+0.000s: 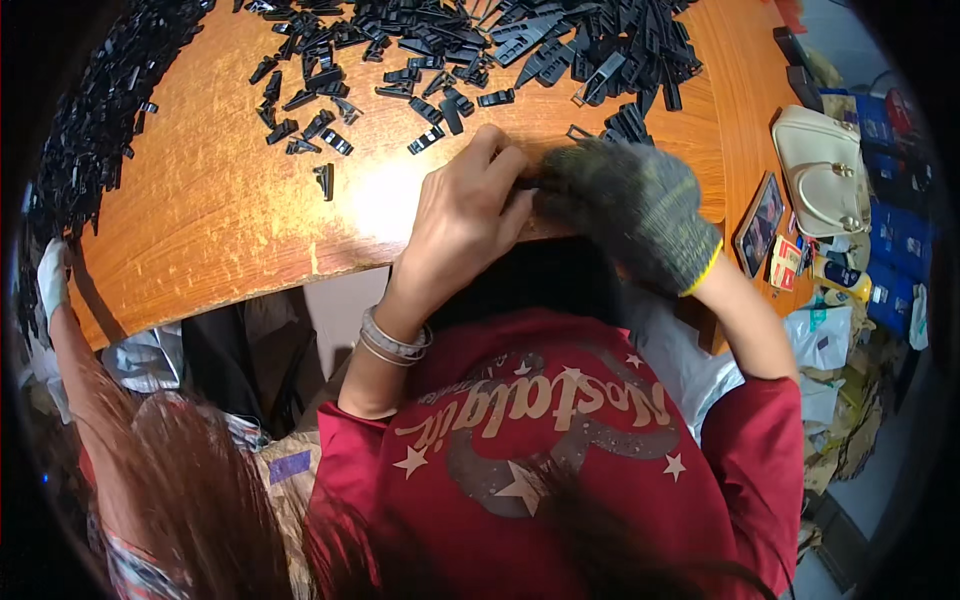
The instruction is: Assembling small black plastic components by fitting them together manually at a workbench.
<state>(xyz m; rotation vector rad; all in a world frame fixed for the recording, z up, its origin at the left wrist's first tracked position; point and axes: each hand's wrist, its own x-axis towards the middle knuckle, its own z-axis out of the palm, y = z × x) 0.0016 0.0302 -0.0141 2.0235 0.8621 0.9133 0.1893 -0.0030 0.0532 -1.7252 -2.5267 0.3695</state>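
Note:
My bare left hand, with bracelets at its wrist, is closed in a pinch close to the table's front edge. Against its fingertips is my right hand, in a grey knitted glove with a yellow cuff. Its fingers are curled inward and partly blurred. A dark bit shows between the two hands, mostly hidden by the fingers, so its kind is unclear. Just beyond the left hand lie small black plastic clips. Longer black plastic strap pieces, some with a metal loop, are heaped beyond the right hand.
The wooden table carries another large pile of black clips at far left, where a co-worker's white-gloved hand reaches in. One clip lies apart. On the right are a cream handbag, a phone and a bottle.

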